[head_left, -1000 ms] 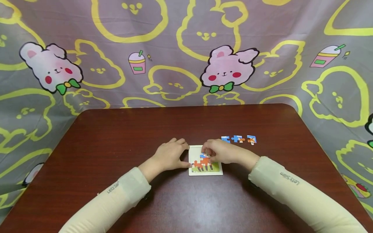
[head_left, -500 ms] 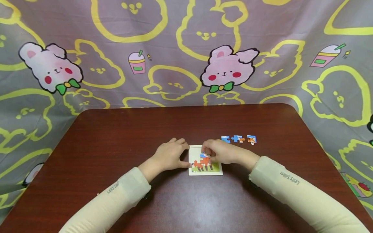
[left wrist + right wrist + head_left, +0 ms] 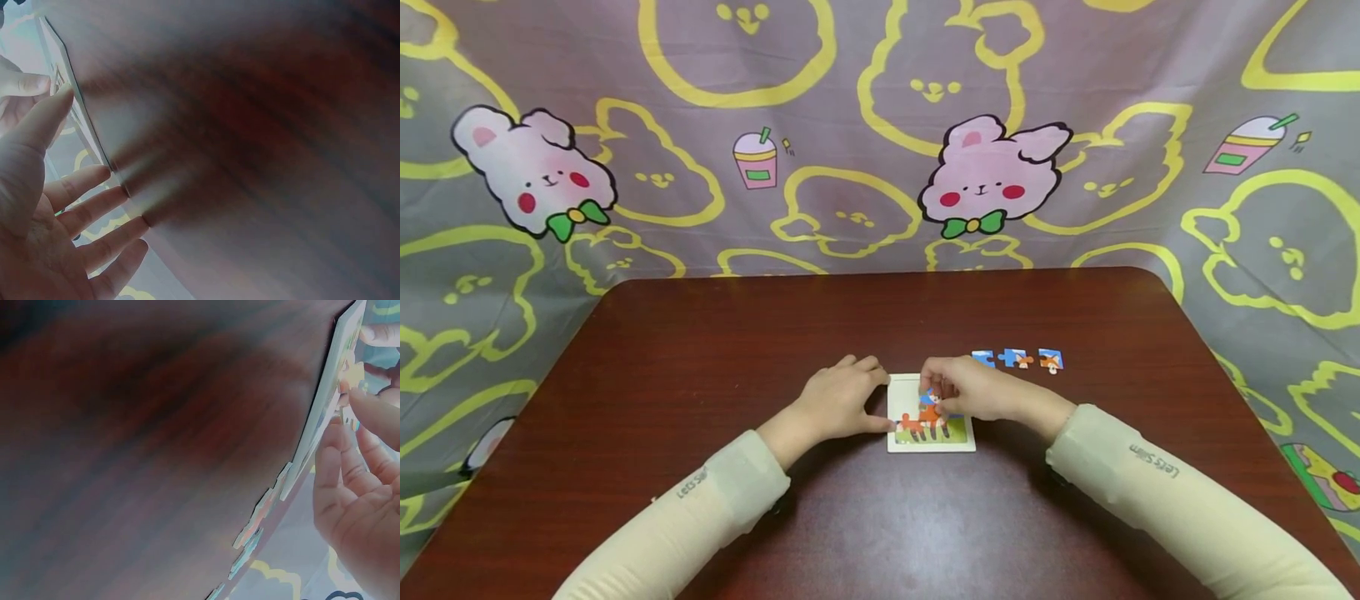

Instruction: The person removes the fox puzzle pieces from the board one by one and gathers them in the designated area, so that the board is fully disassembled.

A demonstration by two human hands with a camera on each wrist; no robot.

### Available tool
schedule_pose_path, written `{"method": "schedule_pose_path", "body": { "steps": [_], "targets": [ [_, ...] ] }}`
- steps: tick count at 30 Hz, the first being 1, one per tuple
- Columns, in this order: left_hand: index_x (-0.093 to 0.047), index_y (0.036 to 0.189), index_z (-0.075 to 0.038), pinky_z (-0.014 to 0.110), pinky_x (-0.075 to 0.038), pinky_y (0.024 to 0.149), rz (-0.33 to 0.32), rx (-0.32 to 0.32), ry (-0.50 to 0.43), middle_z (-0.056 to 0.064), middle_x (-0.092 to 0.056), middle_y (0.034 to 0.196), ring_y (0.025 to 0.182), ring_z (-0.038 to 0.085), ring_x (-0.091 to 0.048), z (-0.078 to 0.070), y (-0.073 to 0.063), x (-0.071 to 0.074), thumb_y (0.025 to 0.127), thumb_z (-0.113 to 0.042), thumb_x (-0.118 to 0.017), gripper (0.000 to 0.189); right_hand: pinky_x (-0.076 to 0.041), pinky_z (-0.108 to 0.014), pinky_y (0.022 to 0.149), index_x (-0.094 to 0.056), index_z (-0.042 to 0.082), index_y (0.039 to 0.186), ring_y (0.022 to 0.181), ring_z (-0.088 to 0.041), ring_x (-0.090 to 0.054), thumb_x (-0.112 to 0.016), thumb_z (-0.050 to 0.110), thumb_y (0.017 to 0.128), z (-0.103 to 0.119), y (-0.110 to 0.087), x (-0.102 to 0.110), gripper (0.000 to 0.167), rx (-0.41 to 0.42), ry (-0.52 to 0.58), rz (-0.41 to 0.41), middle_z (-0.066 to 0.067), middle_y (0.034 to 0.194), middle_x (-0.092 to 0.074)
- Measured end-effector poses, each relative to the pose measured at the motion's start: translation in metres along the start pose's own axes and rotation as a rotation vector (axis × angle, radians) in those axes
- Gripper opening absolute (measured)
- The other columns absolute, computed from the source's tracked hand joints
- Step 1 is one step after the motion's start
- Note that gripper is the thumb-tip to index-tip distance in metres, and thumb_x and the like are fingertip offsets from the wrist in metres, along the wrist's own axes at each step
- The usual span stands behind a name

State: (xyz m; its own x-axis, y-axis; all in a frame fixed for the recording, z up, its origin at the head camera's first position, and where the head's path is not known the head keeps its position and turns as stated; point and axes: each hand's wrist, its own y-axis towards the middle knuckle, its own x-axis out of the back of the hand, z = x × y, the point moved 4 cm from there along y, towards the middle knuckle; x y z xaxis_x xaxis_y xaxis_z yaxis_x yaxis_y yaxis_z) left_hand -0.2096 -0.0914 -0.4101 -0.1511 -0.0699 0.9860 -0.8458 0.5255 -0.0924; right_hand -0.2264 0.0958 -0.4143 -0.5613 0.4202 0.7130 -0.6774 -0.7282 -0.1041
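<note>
A pale puzzle tray [image 3: 931, 448] lies on the table with part of a fox picture assembled along its lower side; the upper left of its bed is bare. My right hand [image 3: 976, 388] bends over it and pinches a blue-and-orange puzzle piece [image 3: 932, 399], which is tilted up from the tray in the right wrist view. On the left side, my left hand [image 3: 838, 402] steadies the tray, thumb at its left rim and fingertips by the upper left corner. Its fingers are spread and nearly straight in the left wrist view.
Loose puzzle pieces lie in a row behind my right hand: a blue one [image 3: 982, 358], a blue-and-orange one [image 3: 1017, 358] and one with a fox face [image 3: 1051, 359]. The brown table [image 3: 737, 333] ends at a cartoon-print curtain [image 3: 850, 125].
The piece under my right fingers has tilted up from the tray, and those fingers have shifted slightly. My left hand stays in place at the tray's edge.
</note>
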Motion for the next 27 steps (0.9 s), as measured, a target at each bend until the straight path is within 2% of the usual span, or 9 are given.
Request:
{"method": "schedule_pose_path", "body": {
  "steps": [5,9,18,22,27],
  "targets": [
    [-0.067,0.126,-0.018,0.042,-0.056,0.074,0.001,0.003,0.002,-0.004,-0.062,0.124,0.108,0.02,-0.057,-0.0003,0.0,0.0008,0.076,-0.057,-0.079,0.065,-0.058,-0.026,0.065,-0.061,0.007,0.1,0.07,-0.014,-0.066,-0.066,-0.005,0.09,-0.0017,0.0015,0.0001,0.016,-0.02,0.124,0.018,-0.005,0.081,-0.06],
    [-0.067,0.127,-0.018,0.043,-0.056,0.075,0.006,0.007,0.002,-0.004,-0.062,0.125,0.11,0.021,-0.057,-0.0006,-0.0001,0.0009,0.077,-0.057,-0.078,0.064,-0.059,-0.03,0.066,-0.062,0.006,0.099,0.071,-0.017,-0.068,-0.064,-0.007,0.091,-0.0021,0.0022,0.0014,0.015,-0.02,0.179,0.015,-0.006,0.081,-0.059],
    [-0.067,0.126,-0.018,0.043,-0.056,0.076,0.004,0.002,0.008,-0.004,-0.062,0.123,0.108,0.02,-0.057,-0.001,0.0015,0.001,0.076,-0.058,-0.078,0.064,-0.058,-0.028,0.069,-0.065,0.008,0.097,0.074,-0.015,-0.069,-0.065,-0.005,0.091,-0.0011,0.0025,0.0039,0.015,0.003,0.179,-0.016,-0.004,0.082,-0.061],
    [-0.067,0.126,-0.018,0.044,-0.056,0.076,0.001,0.001,0.006,-0.004,-0.062,0.123,0.109,0.021,-0.057,-0.0009,0.0015,0.001,0.076,-0.058,-0.079,0.064,-0.059,-0.03,0.067,-0.065,0.006,0.099,0.073,-0.017,-0.071,-0.064,-0.005,0.091,0.0005,0.0033,0.0044,0.014,0.006,0.222,-0.016,-0.006,0.083,-0.06],
    [-0.067,0.126,-0.018,0.043,-0.056,0.075,0.004,0.003,0.004,-0.004,-0.062,0.124,0.109,0.021,-0.057,-0.0006,0.0006,0.0007,0.076,-0.058,-0.078,0.064,-0.057,-0.027,0.069,-0.066,0.004,0.101,0.077,-0.016,-0.07,-0.065,-0.004,0.09,0.0026,0.0026,0.0074,0.013,0.021,0.201,-0.024,-0.005,0.083,-0.06]
  ]
}}
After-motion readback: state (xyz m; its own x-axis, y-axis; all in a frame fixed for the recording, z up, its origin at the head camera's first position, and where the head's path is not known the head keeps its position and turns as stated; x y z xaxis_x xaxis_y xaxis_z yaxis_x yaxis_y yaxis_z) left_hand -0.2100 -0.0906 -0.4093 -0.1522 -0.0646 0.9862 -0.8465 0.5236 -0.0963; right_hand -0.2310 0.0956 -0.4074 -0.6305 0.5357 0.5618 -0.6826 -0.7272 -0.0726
